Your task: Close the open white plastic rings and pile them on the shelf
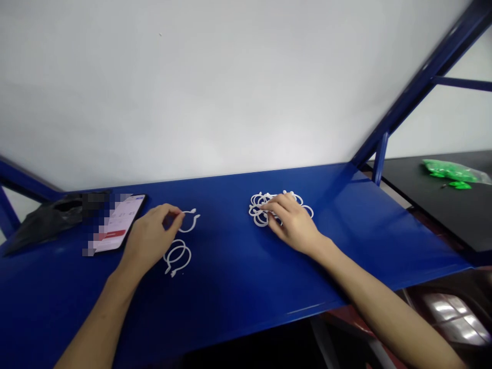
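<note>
My left hand (156, 233) pinches a white open curtain ring (189, 230) between thumb and fingertips, its knobbed ends facing right. Just below it, two more white curtain rings (179, 256) lie overlapping on the blue tabletop (226, 277). To the right, a pile of white curtain rings (259, 218) is partly hidden under my right hand (290, 220). The thumb and fingers of that hand are curled onto the pile, closed about a ring at its left side; how firmly they grip it is hard to see.
A phone (119, 225) with a lit screen lies left of my left hand, next to a black plastic bag (49, 220). Blue frame bars (415, 92) rise at the right. Beyond them, a black table (418, 189) bears a clear bag of green pieces (453, 171).
</note>
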`<state>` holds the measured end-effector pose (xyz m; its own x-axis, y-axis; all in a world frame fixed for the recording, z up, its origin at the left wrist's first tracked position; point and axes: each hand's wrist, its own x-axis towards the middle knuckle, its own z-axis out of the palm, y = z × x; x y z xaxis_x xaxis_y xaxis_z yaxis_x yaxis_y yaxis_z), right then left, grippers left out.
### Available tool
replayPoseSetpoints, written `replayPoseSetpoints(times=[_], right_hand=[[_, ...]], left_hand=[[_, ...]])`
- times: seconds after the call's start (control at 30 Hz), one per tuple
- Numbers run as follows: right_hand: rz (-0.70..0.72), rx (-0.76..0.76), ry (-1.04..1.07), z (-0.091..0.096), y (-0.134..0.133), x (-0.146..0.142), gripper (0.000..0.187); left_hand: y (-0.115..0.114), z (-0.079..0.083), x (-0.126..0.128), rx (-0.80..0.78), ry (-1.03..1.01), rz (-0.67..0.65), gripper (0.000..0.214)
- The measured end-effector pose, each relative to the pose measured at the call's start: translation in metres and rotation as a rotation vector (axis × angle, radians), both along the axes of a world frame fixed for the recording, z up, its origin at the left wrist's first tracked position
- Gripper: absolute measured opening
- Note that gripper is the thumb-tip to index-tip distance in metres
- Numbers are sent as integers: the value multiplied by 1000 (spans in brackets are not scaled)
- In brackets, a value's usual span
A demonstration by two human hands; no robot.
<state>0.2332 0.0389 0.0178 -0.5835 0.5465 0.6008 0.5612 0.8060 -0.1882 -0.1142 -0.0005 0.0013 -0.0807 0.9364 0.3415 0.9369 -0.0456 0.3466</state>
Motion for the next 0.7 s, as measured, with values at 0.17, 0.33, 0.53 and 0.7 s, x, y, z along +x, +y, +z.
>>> replayPoseSetpoints(times=[0.17,0.33,0.53,0.7], right_hand=[[173,-137,45,-6,-19,-22,21],[228,-363,160,-16,-30,-32,25],[232,-462,272,-25,-31,-38,7],[255,-508,356,-26,-31,-38,8]], left_hand=[[-15,1,53,153,-41,-139,26],[-22,-8,84,314,117,-342,27],[-24,-10,90,270,143,-457,26],[-25,-10,92,183,31,-457,28]])
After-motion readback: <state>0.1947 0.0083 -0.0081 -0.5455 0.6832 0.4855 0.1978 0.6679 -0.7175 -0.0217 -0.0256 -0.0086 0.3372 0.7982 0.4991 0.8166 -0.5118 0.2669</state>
